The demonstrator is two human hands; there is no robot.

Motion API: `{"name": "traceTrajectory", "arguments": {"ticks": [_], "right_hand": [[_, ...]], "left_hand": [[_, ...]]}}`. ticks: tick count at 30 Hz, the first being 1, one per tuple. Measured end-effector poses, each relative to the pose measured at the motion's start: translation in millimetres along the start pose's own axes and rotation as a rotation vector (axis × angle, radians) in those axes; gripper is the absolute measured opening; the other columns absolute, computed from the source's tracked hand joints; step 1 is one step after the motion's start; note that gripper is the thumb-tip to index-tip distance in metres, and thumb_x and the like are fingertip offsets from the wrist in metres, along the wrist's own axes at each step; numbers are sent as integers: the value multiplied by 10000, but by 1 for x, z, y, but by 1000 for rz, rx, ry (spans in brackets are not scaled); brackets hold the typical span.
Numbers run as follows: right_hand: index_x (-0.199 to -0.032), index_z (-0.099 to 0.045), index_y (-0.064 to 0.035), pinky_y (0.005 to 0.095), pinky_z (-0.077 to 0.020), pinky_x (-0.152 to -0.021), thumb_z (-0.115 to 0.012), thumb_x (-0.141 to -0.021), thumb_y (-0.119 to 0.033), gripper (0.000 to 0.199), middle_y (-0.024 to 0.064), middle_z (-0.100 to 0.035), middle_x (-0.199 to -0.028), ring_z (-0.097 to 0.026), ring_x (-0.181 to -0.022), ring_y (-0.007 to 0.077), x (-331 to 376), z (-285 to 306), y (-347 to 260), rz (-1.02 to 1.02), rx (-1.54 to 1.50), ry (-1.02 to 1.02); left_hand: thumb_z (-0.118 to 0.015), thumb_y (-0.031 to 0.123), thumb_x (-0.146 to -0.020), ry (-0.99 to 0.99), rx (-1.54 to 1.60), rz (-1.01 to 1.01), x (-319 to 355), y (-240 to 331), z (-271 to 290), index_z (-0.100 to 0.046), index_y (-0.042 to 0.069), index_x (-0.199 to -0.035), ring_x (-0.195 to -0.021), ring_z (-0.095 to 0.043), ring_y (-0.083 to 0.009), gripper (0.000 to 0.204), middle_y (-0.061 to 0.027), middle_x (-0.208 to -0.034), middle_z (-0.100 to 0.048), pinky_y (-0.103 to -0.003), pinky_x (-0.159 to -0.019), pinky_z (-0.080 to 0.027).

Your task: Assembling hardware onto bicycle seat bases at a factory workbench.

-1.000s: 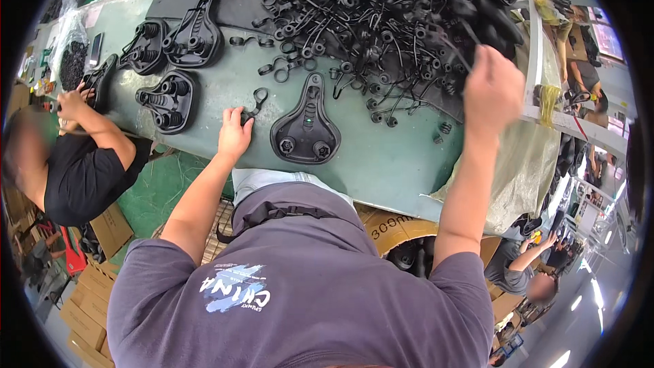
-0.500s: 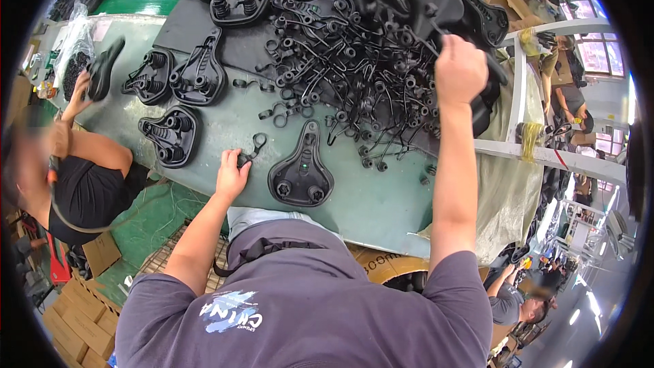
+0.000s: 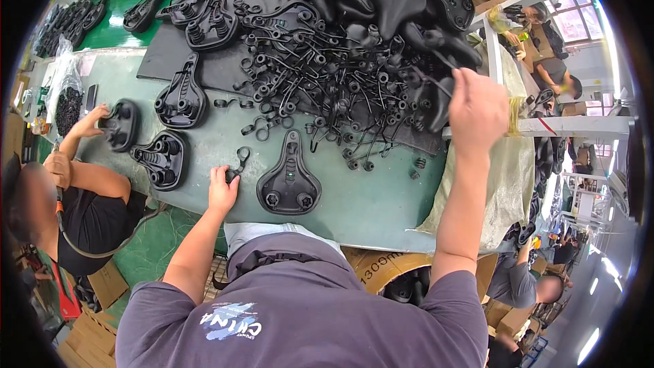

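My left hand [image 3: 223, 192] rests on the table with its fingers closed on a small black double-ring clip [image 3: 243, 155]. To the right of it a black bicycle saddle [image 3: 289, 180] lies underside up, narrow nose pointing away from me. At the right my right hand [image 3: 480, 110] is a closed fist around the end of a thin black bent metal rod [image 3: 430, 80], blurred by motion. That rod reaches back over a tangled pile of black bent rods [image 3: 327, 82] with round end pieces. Several loose ring clips [image 3: 262, 126] lie at the pile's near left edge.
Black saddles [image 3: 397, 3] are heaped behind the pile. More saddles [image 3: 182, 99] lie underside up to the left, where a co-worker's hand [image 3: 90, 123] touches one. A white metal frame [image 3: 545, 127] and draped sheeting [image 3: 477, 197] border the right side. An open carton [image 3: 381, 269] stands below the table edge.
My right hand has moved right and toward me with the rod. My left hand still holds the clip. The co-worker's saddle has come down from a raised position to the table. The whole view has shifted.
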State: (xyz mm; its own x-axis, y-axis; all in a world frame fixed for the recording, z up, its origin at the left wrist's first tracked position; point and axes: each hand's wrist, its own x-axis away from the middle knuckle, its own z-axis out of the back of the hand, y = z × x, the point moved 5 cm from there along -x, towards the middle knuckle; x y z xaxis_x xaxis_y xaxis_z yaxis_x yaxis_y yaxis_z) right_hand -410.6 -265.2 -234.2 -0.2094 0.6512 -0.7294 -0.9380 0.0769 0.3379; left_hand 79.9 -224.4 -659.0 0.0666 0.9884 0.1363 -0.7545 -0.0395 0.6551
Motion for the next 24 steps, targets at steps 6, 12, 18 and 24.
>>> {"name": "traceTrajectory", "arguments": {"ticks": [6,12,18,24], "right_hand": [[-824,-719,-126,420,-530,-734,-774,-894,-260,160,60,-695,-815,-650,-811,287,33,-127,-28,10,-145,-313],[-889,-774,-130,454,-560,-767,-755,-926,-295,171,94,-757,-870,-699,-843,325,37,-190,-8,-268,-105,-462],[-986,-762,-99,450,-540,-757,-758,-951,-242,148,83,-728,-876,-674,-838,315,25,-157,16,-323,-116,27],[-1130,-752,-48,399,-510,-739,-739,-968,-114,175,114,-724,-971,-622,-811,308,56,-64,15,-482,-544,-87]], "left_hand": [[-776,181,-923,-1,34,-14,-2,4,-1,-590,40,-1293,-1112,-628,-432,438,-193,-1261,-562,-469,-939,-545],[-782,174,-913,12,60,8,-1,4,1,-580,43,-1291,-1053,-662,-437,448,-187,-1276,-561,-492,-887,-567],[-792,171,-895,25,37,-27,-1,-3,0,-580,47,-1283,-1027,-667,-431,459,-189,-1252,-557,-483,-873,-571],[-807,206,-887,-60,42,-34,-1,-2,2,-577,38,-1311,-1076,-651,-436,510,-192,-1270,-549,-482,-926,-559]]}}
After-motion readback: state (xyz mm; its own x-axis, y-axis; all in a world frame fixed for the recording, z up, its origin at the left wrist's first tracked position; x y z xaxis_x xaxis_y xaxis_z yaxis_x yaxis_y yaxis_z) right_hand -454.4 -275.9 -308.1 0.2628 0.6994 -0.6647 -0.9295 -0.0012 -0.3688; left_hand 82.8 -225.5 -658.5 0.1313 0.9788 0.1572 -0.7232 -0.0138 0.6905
